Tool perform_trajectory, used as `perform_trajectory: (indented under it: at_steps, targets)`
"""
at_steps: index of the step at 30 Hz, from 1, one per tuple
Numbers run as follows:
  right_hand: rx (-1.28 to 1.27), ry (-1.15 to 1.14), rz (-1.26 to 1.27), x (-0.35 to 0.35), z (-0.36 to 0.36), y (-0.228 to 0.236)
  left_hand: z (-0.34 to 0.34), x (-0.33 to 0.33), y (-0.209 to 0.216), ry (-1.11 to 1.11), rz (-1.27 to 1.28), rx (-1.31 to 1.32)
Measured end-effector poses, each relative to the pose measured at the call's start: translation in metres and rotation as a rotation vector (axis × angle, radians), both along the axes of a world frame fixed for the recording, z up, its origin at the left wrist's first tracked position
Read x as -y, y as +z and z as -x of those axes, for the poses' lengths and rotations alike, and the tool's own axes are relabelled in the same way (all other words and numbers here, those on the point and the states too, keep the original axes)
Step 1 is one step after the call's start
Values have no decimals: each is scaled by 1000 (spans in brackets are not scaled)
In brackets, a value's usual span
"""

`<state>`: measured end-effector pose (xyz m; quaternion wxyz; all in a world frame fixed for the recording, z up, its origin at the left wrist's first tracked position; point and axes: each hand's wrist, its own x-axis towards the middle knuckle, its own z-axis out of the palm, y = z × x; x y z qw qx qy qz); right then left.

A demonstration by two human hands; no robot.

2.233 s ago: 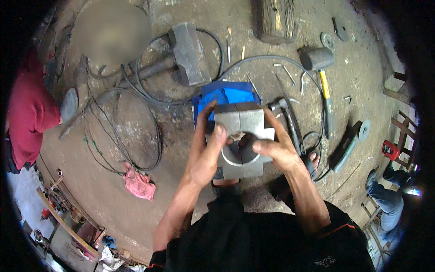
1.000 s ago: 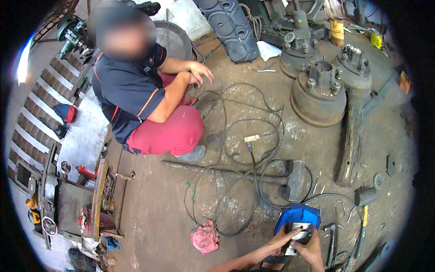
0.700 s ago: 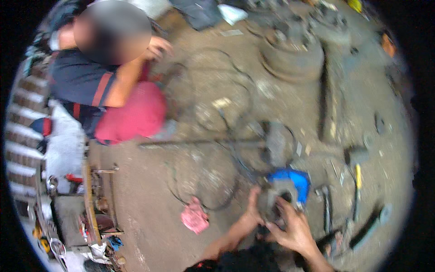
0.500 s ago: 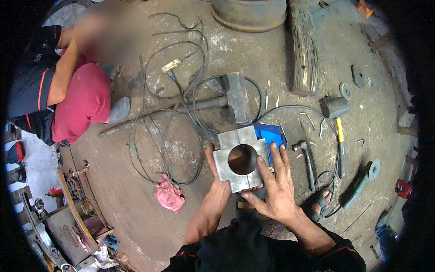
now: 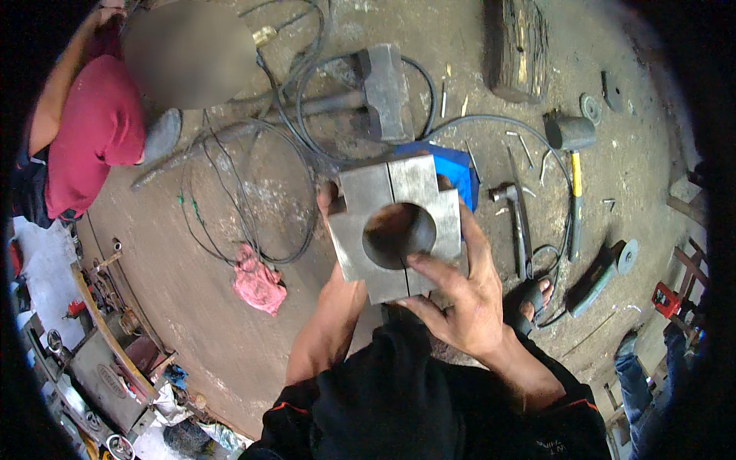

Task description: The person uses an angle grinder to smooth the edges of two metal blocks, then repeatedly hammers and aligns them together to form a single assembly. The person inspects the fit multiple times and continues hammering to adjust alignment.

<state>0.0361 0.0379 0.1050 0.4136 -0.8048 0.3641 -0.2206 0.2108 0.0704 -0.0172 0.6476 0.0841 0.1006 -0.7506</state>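
Observation:
A grey, cross-shaped metal block (image 5: pixel 368 188) with a large round bore is held up in front of me. A dark seam splits it into two halves above and below the bore. My left hand (image 5: pixel 327 201) grips its left side, the palm and most fingers hidden behind the block. My right hand (image 5: pixel 468 307) wraps round the right side and lower edge, one fingertip at the bore's lower rim beside the seam and another digit at the bottom edge. Behind the block, on the floor, lies a blue cloth-like piece (image 5: pixel 458 170), partly covered.
A sledgehammer (image 5: pixel 387 92) and looped cables (image 5: pixel 310 222) lie beyond. To the right are a hammer (image 5: pixel 517 222), a yellow-handled mallet (image 5: pixel 571 132) and an angle grinder (image 5: pixel 602 280). A pink rag (image 5: pixel 257 282) lies left; a co-worker in red trousers (image 5: pixel 96 130) crouches at far left.
The block has come up closer to my head, and its seam now shows as a dark gap. My right hand's fingers have moved from spread over the right side to curled around it.

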Motion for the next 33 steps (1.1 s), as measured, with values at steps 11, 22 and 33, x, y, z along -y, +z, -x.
perform_trajectory:
  at_steps: [11, 22, 33]
  targets:
    - [-124, -343, -434, -16, -19, 5, -9, -7, 0, 146, -292, 481]
    - [124, -116, -809, 40, 48, -85, -42, -34, 0, -240, -295, 899]
    - [-162, 117, -738, 93, 49, -149, -14, -41, -44, -506, -574, 1367]
